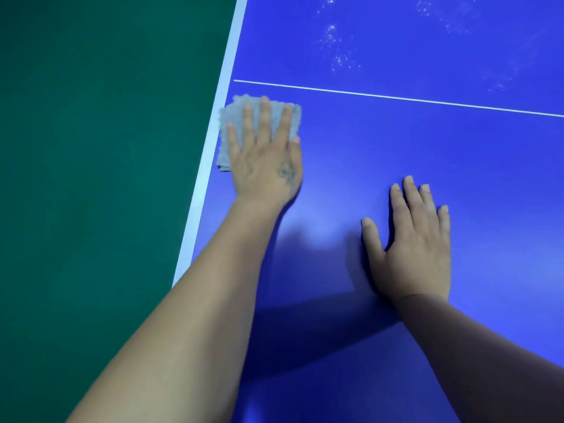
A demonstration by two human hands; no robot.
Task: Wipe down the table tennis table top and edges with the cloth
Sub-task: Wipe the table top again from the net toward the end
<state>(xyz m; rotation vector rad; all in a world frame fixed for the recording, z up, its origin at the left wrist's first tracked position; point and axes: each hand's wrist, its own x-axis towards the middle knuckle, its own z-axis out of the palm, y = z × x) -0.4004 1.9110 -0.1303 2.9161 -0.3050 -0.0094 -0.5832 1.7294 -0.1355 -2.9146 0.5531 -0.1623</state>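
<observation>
A green floor [91, 178] is seen to the left of the blue bench [396, 154], whose white edge stripe [210, 154] runs diagonally up the picture; a thin white centre line [396, 97] crosses the top. Beyond that line, whitish speckles [335, 47] are scattered over the surface, so that part is judged not yet wiped.

The grey cloth [238, 117], folded into a pad, is pressed flat on the bench top right at the white stripe by the left hand [265, 157]. Its fingers [265, 117] are laid straight and slightly spread over the cloth, with nothing gripped. The right hand [418, 248] is rested palm-down on the bare blue surface, fingers straight and close together, thumb apart, apparently as a brace.

Since the cloth is only pressed and not pinched, it could be left behind or unfolded by a quick stroke. Being at the rim, it could also be pushed over onto the floor.
</observation>
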